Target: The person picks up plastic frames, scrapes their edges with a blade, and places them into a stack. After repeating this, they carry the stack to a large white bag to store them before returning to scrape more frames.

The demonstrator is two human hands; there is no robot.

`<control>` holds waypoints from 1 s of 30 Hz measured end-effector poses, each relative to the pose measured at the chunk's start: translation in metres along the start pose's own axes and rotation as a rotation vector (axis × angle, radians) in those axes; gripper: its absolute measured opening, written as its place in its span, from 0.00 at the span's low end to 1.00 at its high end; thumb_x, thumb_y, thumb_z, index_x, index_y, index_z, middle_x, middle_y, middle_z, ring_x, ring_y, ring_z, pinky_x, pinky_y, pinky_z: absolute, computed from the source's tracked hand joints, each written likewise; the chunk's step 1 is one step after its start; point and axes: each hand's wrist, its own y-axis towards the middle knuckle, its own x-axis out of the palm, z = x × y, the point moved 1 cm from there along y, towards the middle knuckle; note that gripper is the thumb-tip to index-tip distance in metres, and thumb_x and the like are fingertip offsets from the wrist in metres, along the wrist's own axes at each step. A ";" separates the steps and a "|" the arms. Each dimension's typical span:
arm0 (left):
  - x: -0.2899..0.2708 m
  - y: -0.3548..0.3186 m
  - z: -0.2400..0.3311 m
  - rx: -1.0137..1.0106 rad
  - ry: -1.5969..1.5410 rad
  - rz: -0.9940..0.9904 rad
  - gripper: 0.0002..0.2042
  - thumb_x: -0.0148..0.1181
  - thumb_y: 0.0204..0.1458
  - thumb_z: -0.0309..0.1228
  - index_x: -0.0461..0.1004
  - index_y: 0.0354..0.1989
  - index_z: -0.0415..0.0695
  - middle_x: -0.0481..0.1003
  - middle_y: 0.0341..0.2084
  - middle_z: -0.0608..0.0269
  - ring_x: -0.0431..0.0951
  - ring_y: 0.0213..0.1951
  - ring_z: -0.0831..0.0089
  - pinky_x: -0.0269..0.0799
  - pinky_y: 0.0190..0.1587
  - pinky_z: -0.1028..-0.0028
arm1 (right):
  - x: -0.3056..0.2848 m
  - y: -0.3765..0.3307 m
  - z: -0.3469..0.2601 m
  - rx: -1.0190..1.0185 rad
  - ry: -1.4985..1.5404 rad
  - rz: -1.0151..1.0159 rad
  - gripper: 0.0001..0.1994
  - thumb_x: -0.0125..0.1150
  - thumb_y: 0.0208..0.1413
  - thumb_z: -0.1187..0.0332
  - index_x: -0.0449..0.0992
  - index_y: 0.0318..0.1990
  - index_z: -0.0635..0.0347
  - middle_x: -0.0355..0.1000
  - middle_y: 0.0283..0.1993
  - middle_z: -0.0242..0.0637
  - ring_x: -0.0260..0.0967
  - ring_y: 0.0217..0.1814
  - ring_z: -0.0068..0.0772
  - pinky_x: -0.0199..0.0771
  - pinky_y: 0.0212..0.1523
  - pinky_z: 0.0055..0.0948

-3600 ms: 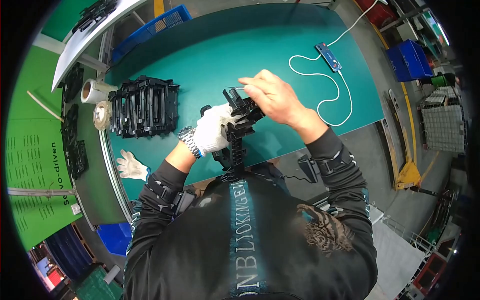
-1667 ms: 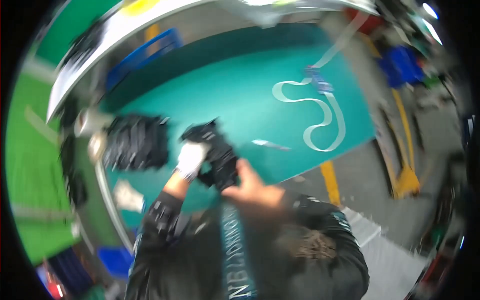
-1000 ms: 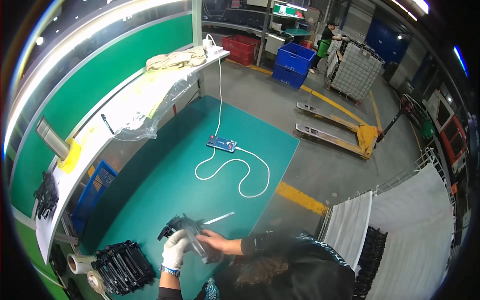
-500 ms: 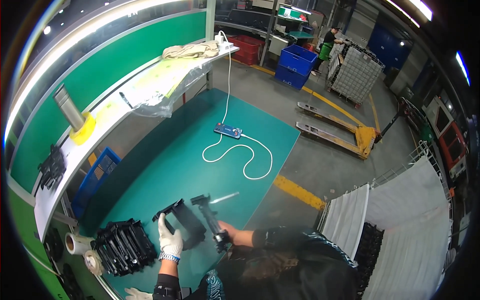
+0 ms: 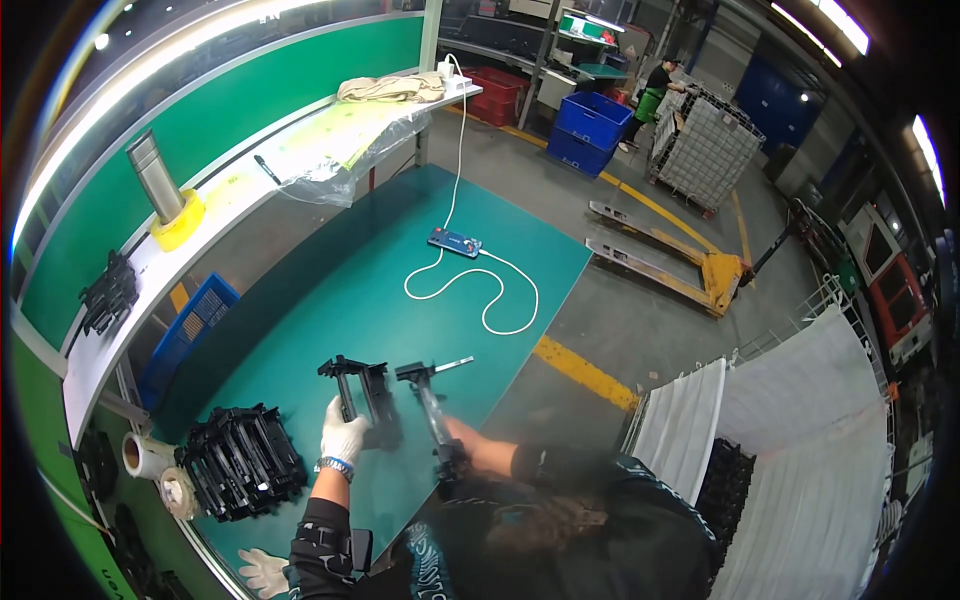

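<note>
My left hand (image 5: 343, 437), in a white glove, is closed on the near-left side of a black plastic frame (image 5: 380, 400). The frame stands tilted above the green tabletop. Just to its right, my bare right hand (image 5: 474, 446) grips a second black plastic part (image 5: 430, 405), long and narrow and blurred by motion. The two parts are apart. Beside the far end of the right part is a slim pale stick (image 5: 455, 363), too small to name. A stack of similar black plastic parts (image 5: 243, 462) lies left of my left hand.
On the green table (image 5: 330, 310) lie a blue phone-like device (image 5: 454, 242) with a white cable and a loose white glove (image 5: 263, 572). Tape rolls (image 5: 178, 492) sit at the left edge. A white shelf (image 5: 235, 205) runs along the left; a cloth-lined cage (image 5: 790, 440) stands right.
My left hand has turned the black frame so its opening shows more. The right hand still holds its part, which has shifted slightly. The whole view has moved a little.
</note>
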 end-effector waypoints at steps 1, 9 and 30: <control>-0.007 -0.006 0.000 -0.046 0.029 -0.017 0.29 0.60 0.45 0.32 0.65 0.59 0.40 0.77 0.43 0.53 0.78 0.45 0.65 0.72 0.50 0.68 | 0.004 0.007 -0.001 -0.019 0.002 -0.023 0.20 0.45 0.65 0.49 0.72 0.53 0.53 0.70 0.37 0.24 0.66 0.37 0.17 0.67 0.39 0.23; -0.074 -0.012 0.000 0.013 -0.019 -0.026 0.23 0.57 0.49 0.25 0.68 0.55 0.32 0.78 0.43 0.51 0.79 0.44 0.66 0.73 0.49 0.68 | 0.018 0.112 0.031 -0.143 -0.298 -0.212 0.44 0.61 0.55 0.48 0.48 0.71 0.64 0.59 0.68 0.51 0.61 0.66 0.48 0.67 0.58 0.46; -0.125 -0.020 -0.043 -0.313 0.479 0.167 0.22 0.59 0.46 0.39 0.74 0.47 0.36 0.77 0.42 0.43 0.76 0.49 0.50 0.71 0.52 0.61 | 0.151 0.184 0.051 0.078 -0.530 -0.300 0.49 0.69 0.49 0.47 0.46 0.72 0.52 0.64 0.63 0.45 0.69 0.56 0.42 0.74 0.46 0.49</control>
